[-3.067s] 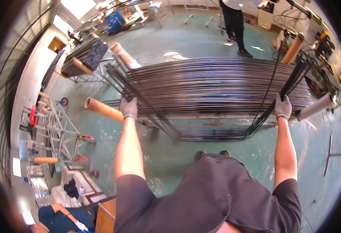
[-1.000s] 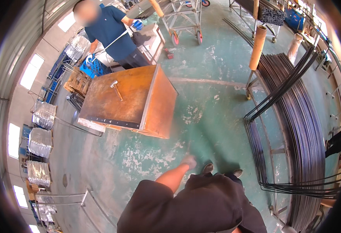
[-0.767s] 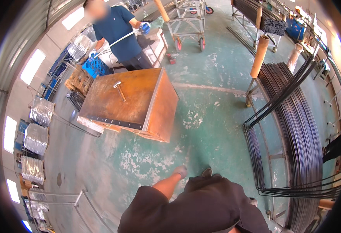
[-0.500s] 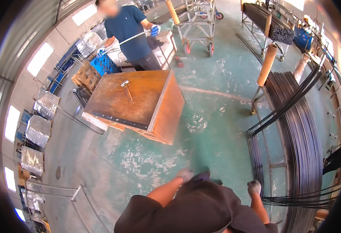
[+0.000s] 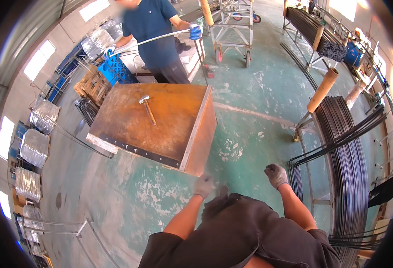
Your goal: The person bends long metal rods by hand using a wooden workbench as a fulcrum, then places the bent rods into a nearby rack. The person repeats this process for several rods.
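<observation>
Visibly, the right hand (image 5: 276,176) curls its fingers, the left hand (image 5: 202,186) blurs beyond telling

1. Lower centre: the gloved left hand (image 5: 203,186), blurred, is near the lowest corner of the wooden bench (image 5: 174,109).
2. To its right, the gloved right hand (image 5: 276,175) is loosely curled above the green floor (image 5: 250,152).
3. Left of centre, a hammer (image 5: 147,110) lies on the bench.
4. Right: long dark rods (image 5: 348,178) lie stacked.
5. Upper left: a co-worker (image 5: 151,51) holds a pale rod (image 5: 156,39).

Box (image 5: 120,111): brown, flat-topped, metal-edged, near left hand (image 5: 203,186). Rods (image 5: 349,178): dark, thin, stacked, some bent, near right hand (image 5: 276,176).
</observation>
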The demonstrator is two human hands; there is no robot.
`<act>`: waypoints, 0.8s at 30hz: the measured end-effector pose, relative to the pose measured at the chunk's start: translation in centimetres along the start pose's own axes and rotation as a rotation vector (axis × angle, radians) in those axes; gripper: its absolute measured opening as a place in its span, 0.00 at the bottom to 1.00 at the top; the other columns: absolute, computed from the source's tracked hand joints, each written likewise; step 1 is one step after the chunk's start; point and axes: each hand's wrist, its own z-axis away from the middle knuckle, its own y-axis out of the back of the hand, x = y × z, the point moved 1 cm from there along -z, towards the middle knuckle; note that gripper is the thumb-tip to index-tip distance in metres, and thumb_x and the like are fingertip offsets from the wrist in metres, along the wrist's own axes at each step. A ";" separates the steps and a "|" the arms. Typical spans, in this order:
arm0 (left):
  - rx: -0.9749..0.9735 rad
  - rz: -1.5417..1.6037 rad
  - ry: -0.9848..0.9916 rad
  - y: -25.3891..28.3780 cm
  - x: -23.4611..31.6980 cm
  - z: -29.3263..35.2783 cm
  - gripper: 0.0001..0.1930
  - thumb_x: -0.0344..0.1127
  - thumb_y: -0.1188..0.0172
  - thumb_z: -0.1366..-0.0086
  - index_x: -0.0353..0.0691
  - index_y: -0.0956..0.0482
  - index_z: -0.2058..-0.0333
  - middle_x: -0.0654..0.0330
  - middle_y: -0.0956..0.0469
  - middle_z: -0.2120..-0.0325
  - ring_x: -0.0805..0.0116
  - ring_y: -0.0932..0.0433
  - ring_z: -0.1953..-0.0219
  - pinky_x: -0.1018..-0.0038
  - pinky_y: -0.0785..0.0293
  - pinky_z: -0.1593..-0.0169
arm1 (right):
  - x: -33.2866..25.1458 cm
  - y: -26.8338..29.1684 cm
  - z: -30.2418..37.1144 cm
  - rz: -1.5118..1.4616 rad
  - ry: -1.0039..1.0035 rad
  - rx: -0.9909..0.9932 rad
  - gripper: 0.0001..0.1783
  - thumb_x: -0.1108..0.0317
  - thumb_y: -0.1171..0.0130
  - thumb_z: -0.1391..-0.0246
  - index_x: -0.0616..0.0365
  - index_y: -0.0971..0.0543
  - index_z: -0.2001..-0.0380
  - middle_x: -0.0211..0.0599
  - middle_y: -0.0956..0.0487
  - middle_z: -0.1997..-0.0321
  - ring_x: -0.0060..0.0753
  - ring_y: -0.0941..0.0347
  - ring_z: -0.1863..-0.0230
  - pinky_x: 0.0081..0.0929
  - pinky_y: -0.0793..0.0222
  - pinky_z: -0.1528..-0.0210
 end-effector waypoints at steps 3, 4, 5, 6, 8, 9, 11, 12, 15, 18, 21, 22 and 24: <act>0.177 0.034 -0.028 4.6 -3.3 -5.4 0.13 0.39 0.35 0.32 0.36 0.13 0.56 0.48 0.12 0.59 0.56 0.13 0.54 0.66 0.19 0.48 | -8.9 -0.3 -5.2 -0.081 0.172 0.013 0.18 0.58 0.33 0.41 0.57 0.13 0.53 0.50 0.12 0.58 0.51 0.14 0.53 0.40 0.20 0.48; 0.223 0.045 -0.035 5.8 -4.3 -6.8 0.12 0.38 0.35 0.32 0.36 0.13 0.56 0.49 0.12 0.60 0.58 0.13 0.55 0.67 0.20 0.49 | -11.8 -0.2 -6.9 -0.067 0.243 0.027 0.17 0.59 0.34 0.40 0.57 0.14 0.53 0.50 0.12 0.59 0.52 0.14 0.54 0.40 0.20 0.50; 0.256 0.060 -0.020 6.9 -3.9 -7.8 0.12 0.39 0.36 0.32 0.37 0.13 0.57 0.48 0.12 0.60 0.56 0.13 0.55 0.65 0.19 0.49 | -14.3 0.2 -8.6 -0.049 0.304 0.046 0.16 0.60 0.34 0.39 0.57 0.14 0.53 0.50 0.13 0.59 0.52 0.15 0.55 0.41 0.20 0.51; 0.286 0.076 -0.007 8.2 -2.5 -8.6 0.12 0.40 0.37 0.32 0.38 0.13 0.58 0.48 0.12 0.60 0.55 0.12 0.55 0.64 0.19 0.49 | -16.6 0.6 -10.3 -0.060 0.365 0.076 0.15 0.60 0.34 0.39 0.57 0.15 0.53 0.50 0.13 0.60 0.52 0.15 0.56 0.41 0.20 0.53; 0.343 0.093 0.020 10.0 -2.6 -10.6 0.12 0.40 0.38 0.33 0.40 0.13 0.59 0.48 0.12 0.61 0.53 0.12 0.55 0.62 0.19 0.50 | -22.4 1.6 -13.7 -0.067 0.490 0.112 0.15 0.61 0.34 0.39 0.57 0.15 0.53 0.49 0.13 0.61 0.52 0.15 0.58 0.42 0.20 0.55; 0.364 0.094 0.031 10.2 -4.2 -11.7 0.11 0.40 0.38 0.33 0.40 0.13 0.59 0.49 0.12 0.61 0.54 0.12 0.55 0.63 0.19 0.50 | -25.6 2.3 -15.4 -0.060 0.550 0.119 0.15 0.62 0.34 0.39 0.57 0.16 0.52 0.49 0.14 0.62 0.52 0.15 0.59 0.42 0.20 0.56; 0.394 0.055 0.041 10.0 -5.0 -13.1 0.10 0.38 0.38 0.34 0.40 0.13 0.60 0.49 0.13 0.62 0.55 0.12 0.56 0.63 0.20 0.50 | -30.4 3.6 -19.4 -0.099 0.667 0.168 0.14 0.62 0.34 0.39 0.55 0.16 0.52 0.48 0.14 0.62 0.52 0.16 0.60 0.43 0.21 0.56; 0.407 0.049 0.064 9.8 -4.9 -13.3 0.10 0.38 0.38 0.34 0.40 0.12 0.60 0.49 0.13 0.62 0.55 0.13 0.57 0.63 0.20 0.51 | -32.8 4.2 -21.4 -0.076 0.733 0.206 0.14 0.63 0.34 0.39 0.54 0.16 0.52 0.47 0.14 0.62 0.52 0.16 0.59 0.43 0.21 0.56; 0.444 0.023 0.116 9.3 -2.8 -13.0 0.11 0.38 0.37 0.33 0.39 0.12 0.59 0.49 0.13 0.64 0.56 0.13 0.59 0.65 0.20 0.52 | -39.1 6.7 -27.1 0.014 0.924 0.352 0.12 0.64 0.33 0.41 0.49 0.15 0.53 0.41 0.15 0.55 0.52 0.19 0.51 0.45 0.23 0.49; 0.466 0.158 0.207 8.9 -2.8 -14.0 0.11 0.38 0.36 0.34 0.38 0.12 0.60 0.50 0.13 0.64 0.59 0.14 0.59 0.66 0.21 0.52 | -45.0 9.0 -32.3 0.097 1.096 0.439 0.15 0.65 0.30 0.44 0.48 0.15 0.53 0.38 0.16 0.48 0.51 0.23 0.42 0.46 0.26 0.41; 0.565 0.192 0.189 8.5 -2.5 -15.5 0.09 0.37 0.35 0.35 0.37 0.13 0.63 0.52 0.14 0.67 0.61 0.15 0.62 0.67 0.21 0.54 | -49.5 10.0 -37.5 0.131 1.195 0.504 0.18 0.66 0.28 0.46 0.49 0.16 0.51 0.37 0.18 0.42 0.51 0.25 0.37 0.46 0.27 0.36; 0.592 0.207 0.178 8.6 -2.2 -16.3 0.09 0.36 0.35 0.35 0.37 0.13 0.64 0.52 0.14 0.67 0.61 0.15 0.62 0.67 0.21 0.54 | -50.7 9.9 -39.4 0.133 1.223 0.522 0.18 0.66 0.28 0.46 0.48 0.16 0.51 0.37 0.19 0.40 0.51 0.26 0.36 0.46 0.28 0.35; 0.598 0.201 0.210 8.5 -1.7 -17.6 0.07 0.34 0.35 0.36 0.36 0.14 0.65 0.53 0.15 0.68 0.63 0.16 0.62 0.67 0.21 0.54 | -52.6 9.3 -42.3 0.153 1.250 0.533 0.19 0.65 0.27 0.46 0.47 0.16 0.50 0.37 0.19 0.39 0.52 0.27 0.34 0.47 0.29 0.34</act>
